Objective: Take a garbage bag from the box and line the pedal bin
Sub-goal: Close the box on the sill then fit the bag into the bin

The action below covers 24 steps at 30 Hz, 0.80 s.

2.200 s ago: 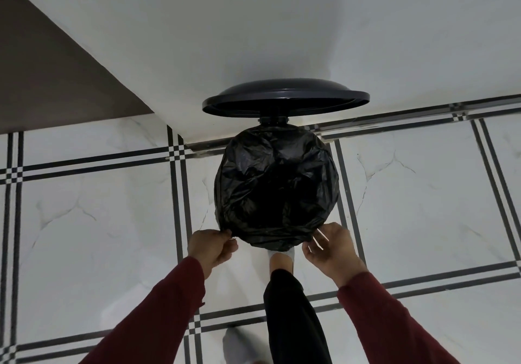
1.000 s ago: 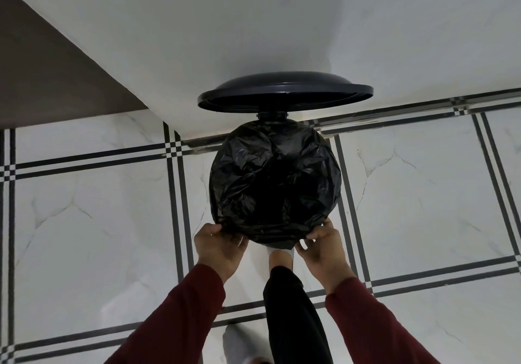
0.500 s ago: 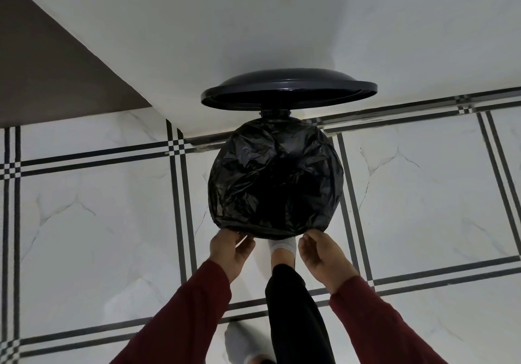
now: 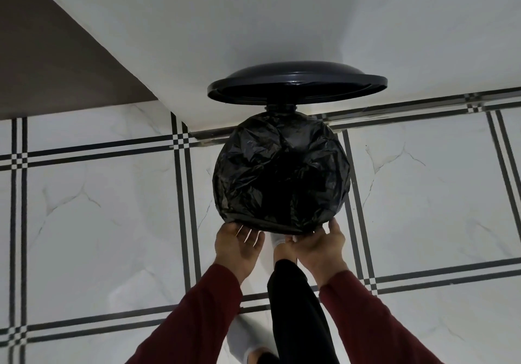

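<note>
Pedal bin lined, seen from my head cam looking straight down: the black garbage bag (image 4: 282,172) is spread over the bin's round mouth and folded down over the rim, so the bin body itself is hidden under plastic. The lid (image 4: 296,85) stands raised at the far side, against the white wall (image 4: 253,25). The bin sits at the wall's foot on the marble-look tiled floor (image 4: 98,208) w/ black double lines.

No brand, label or writing readable anywhere; bag and lid are plain black.

My left hand (image 4: 238,246) is at the near-left edge of the bag, palm showing, fingers spread and loose, fingertips touching or just under the folded hem. It looks released rather than pinching, but the contact spot is dark and I can't tell for sure. My right hand (image 4: 321,246) is at the near-right edge, back of hand to the cam, fingers reaching up along the hem; whether they grasp plastic or only press it I can't tell.

Between the hands a black trouser leg (image 4: 298,307) runs fwd to a white-socked foot (image 4: 277,239), toes hidden under the bag's near edge; the pedal isn't visible. A 2nd white sock (image 4: 245,344) is cut off at btm frame. Dark red sleeves (image 4: 375,321) run out of frame.
</note>
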Motion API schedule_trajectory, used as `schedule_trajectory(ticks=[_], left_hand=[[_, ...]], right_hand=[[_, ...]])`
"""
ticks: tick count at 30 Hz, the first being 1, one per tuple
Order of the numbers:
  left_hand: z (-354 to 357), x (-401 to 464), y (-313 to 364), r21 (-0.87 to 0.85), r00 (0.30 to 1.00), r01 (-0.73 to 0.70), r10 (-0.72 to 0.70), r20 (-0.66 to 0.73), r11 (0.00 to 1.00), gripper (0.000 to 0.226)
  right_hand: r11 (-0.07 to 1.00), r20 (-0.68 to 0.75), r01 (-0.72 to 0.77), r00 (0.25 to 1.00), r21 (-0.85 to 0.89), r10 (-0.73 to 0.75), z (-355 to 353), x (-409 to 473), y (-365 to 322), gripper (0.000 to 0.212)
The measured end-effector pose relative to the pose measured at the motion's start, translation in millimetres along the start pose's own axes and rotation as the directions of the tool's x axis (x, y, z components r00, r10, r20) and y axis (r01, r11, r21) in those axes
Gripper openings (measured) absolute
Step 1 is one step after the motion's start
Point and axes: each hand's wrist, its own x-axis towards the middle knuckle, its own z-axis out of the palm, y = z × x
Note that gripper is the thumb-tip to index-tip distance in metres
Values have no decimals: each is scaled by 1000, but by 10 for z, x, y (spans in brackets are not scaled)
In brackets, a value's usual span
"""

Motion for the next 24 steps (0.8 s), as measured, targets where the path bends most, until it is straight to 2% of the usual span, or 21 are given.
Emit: schedule_trajectory(ticks=[2,5,6,8,10,12,13,14,15,16,17,18,19,20,21,22,23,24], left_hand=[[18,-12,16,-75,999,10,-7,35,997,23],[41,-56,36,-177,995,3,15,103,984,46],[59,-77,30,-211,993,2,23,115,977,47],[64,-110,-11,-240,992,-25,53,111,971,31],[67,-115,-84,-196,994,-60,76,77,979,17],[70,-63,-128,-147,997,-80,79,-13,986,19],[69,-27,-133,-111,995,-92,86,-57,990,23],[57,11,-118,-61,993,-90,85,-79,994,27],[64,35,-82,9,993,-77,77,-93,997,29],[64,28,-36,79,991,-57,66,-115,995,32],[79,18,37,161,984,-42,68,-164,986,34],[107,20,97,230,964,-42,100,-245,972,35],[146,2,152,308,915,-70,184,-359,949,36],[202,-25,212,384,838,-131,309,-449,914,36],[284,-73,260,424,744,-280,474,-471,861,41],[385,-144,304,440,672,-457,624,-398,773,46],[444,-161,336,526,554,-615,797,-242,588,47],[511,-168,349,611,425,-716,905,1,336,44]], right_hand=[[1000,-23,7,1000,-27,-7,57,34,1,45],[998,-56,9,998,-59,-13,101,62,-1,26],[996,-67,19,997,-90,-25,100,63,-2,23],[988,-89,40,995,-151,-54,84,39,-8,23],[971,-87,51,994,-235,-73,52,-31,-33,25],[942,-132,62,985,-331,-111,37,-143,-56,26],[897,-179,107,963,-429,-201,10,-208,-51,27],[804,-234,191,896,-563,-377,-16,-266,-32,26],[646,-239,303,754,-701,-612,-23,-322,-4,26],[464,-141,449,585,-763,-798,-8,-379,34,24],[260,62,591,468,-763,-881,63,-452,81,22],[35,320,685,384,-727,-866,150,-491,125,23],[-174,564,723,339,-668,-753,244,-476,153,24],[-361,728,697,339,-620,-596,359,-406,172,24],[-526,818,634,361,-568,-448,483,-303,162,27],[-660,854,547,401,-514,-332,633,-173,134,31],[-742,837,460,488,-488,-248,778,-37,114,36],[-800,770,361,610,-479,-185,929,97,99,40]])
